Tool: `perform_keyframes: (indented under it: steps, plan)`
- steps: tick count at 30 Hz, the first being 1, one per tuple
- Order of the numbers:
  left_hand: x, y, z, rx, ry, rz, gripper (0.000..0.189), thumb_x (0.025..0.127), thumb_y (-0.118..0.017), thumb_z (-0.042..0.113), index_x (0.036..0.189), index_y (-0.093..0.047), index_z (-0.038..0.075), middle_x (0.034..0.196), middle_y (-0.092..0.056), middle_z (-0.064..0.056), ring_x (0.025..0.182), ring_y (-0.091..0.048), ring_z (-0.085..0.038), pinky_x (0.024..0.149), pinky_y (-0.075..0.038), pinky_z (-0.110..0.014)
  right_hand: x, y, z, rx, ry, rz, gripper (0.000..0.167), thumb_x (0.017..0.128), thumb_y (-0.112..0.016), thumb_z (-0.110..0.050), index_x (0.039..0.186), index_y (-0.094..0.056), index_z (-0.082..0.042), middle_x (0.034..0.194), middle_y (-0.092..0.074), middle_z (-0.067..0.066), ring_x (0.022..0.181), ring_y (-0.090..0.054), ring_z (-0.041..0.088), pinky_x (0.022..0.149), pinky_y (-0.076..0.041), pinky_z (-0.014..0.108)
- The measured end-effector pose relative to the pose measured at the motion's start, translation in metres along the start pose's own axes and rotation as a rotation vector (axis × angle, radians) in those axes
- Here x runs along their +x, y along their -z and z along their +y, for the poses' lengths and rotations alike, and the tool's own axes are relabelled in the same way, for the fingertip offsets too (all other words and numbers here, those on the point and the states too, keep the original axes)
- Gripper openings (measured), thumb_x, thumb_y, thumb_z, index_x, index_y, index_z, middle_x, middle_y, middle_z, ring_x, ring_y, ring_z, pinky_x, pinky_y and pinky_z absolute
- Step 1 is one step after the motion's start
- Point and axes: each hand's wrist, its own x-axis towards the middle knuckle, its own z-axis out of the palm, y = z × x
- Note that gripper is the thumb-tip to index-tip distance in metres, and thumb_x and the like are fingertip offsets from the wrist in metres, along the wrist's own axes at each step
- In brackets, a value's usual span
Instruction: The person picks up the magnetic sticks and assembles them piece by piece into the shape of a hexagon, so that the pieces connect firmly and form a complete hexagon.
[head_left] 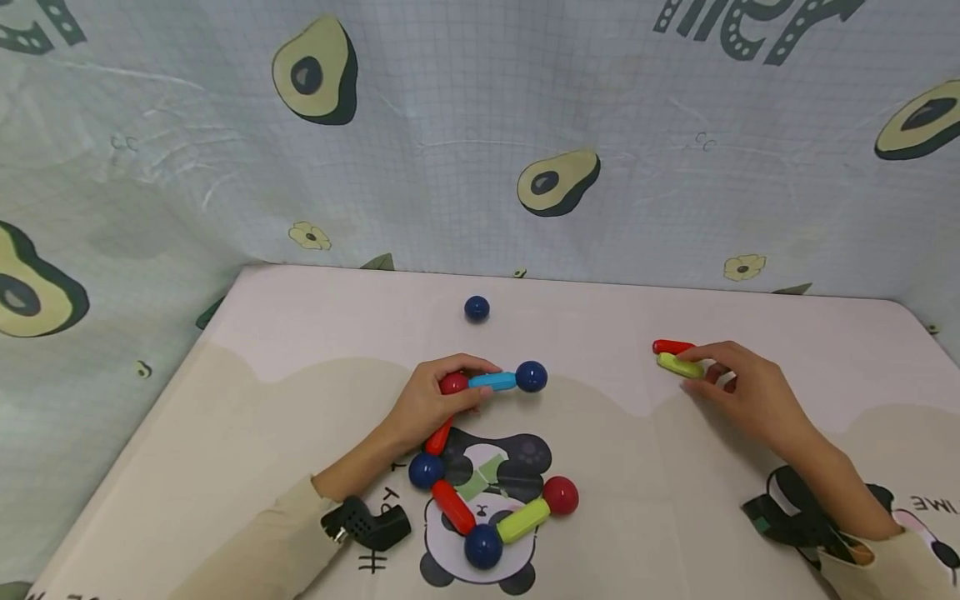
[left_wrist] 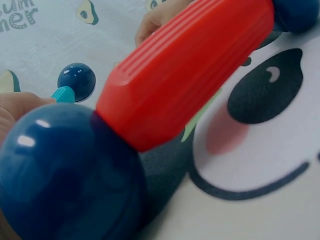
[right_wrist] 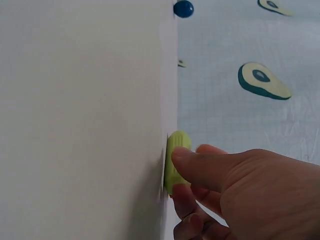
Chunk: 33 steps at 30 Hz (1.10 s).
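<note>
My left hand (head_left: 426,400) grips a red ball (head_left: 453,383) between thumb and fingers. From that ball a light blue stick (head_left: 487,382) runs right to a dark blue ball (head_left: 532,377). Below it the chain continues: a red stick (head_left: 438,437), a blue ball (head_left: 426,471), another red stick (head_left: 453,507), a blue ball (head_left: 483,546), a lime green stick (head_left: 523,521) and a red ball (head_left: 560,496). At the right, my right hand (head_left: 757,400) pinches a loose lime green stick (right_wrist: 175,160) by one end, close over the table. A loose red stick (head_left: 671,346) lies just behind it.
A single dark blue ball (head_left: 477,309) stands toward the back of the table (head_left: 360,317). The cover carries a printed panda under the chain. Behind the far edge hangs a pale curtain (head_left: 450,108) with avocado prints.
</note>
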Motion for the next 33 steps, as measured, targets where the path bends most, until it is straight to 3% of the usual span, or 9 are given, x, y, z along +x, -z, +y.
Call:
perform_keyframes:
  steps: [7, 14, 21, 33]
  plan:
    - [-0.001, 0.000, 0.001, 0.000, 0.001, 0.001, 0.024, 0.089, -0.066, 0.005, 0.113, -0.066, 0.001, 0.104, -0.063, -0.012, 0.071, -0.062, -0.025, 0.070, -0.053, -0.025, -0.001, -0.005, -0.001, 0.005, 0.026, -0.002, 0.035, 0.075, -0.080, -0.002, 0.107, -0.067, -0.010, 0.096, -0.066, 0.005, 0.074, -0.056, 0.009, 0.062, -0.046, 0.013]
    - [-0.001, 0.001, 0.000, 0.001, 0.006, 0.003, 0.025, 0.089, -0.066, 0.005, 0.113, -0.066, 0.001, 0.105, -0.063, -0.011, 0.071, -0.062, -0.025, 0.070, -0.053, -0.025, 0.004, -0.007, -0.010, 0.038, 0.028, 0.006, 0.036, 0.075, -0.079, 0.001, 0.108, -0.068, -0.008, 0.092, -0.067, 0.004, 0.076, -0.054, 0.003, 0.063, -0.046, 0.010]
    - [-0.001, 0.001, -0.001, -0.011, -0.003, 0.001, 0.024, 0.089, -0.066, 0.005, 0.113, -0.066, 0.000, 0.103, -0.063, -0.012, 0.071, -0.062, -0.026, 0.070, -0.053, -0.025, 0.012, -0.007, -0.034, 0.130, 0.099, 0.005, 0.043, 0.074, -0.079, 0.003, 0.113, -0.067, -0.011, 0.100, -0.068, 0.002, 0.076, -0.057, 0.002, 0.064, -0.047, 0.011]
    - [0.000, 0.000, 0.001, -0.017, -0.001, 0.005, 0.024, 0.089, -0.067, 0.004, 0.113, -0.066, 0.001, 0.100, -0.063, -0.012, 0.070, -0.062, -0.024, 0.069, -0.053, -0.025, 0.020, -0.022, -0.076, 0.205, 0.135, -0.069, 0.046, 0.072, -0.082, 0.000, 0.113, -0.067, -0.014, 0.093, -0.066, -0.007, 0.075, -0.058, 0.006, 0.062, -0.052, 0.021]
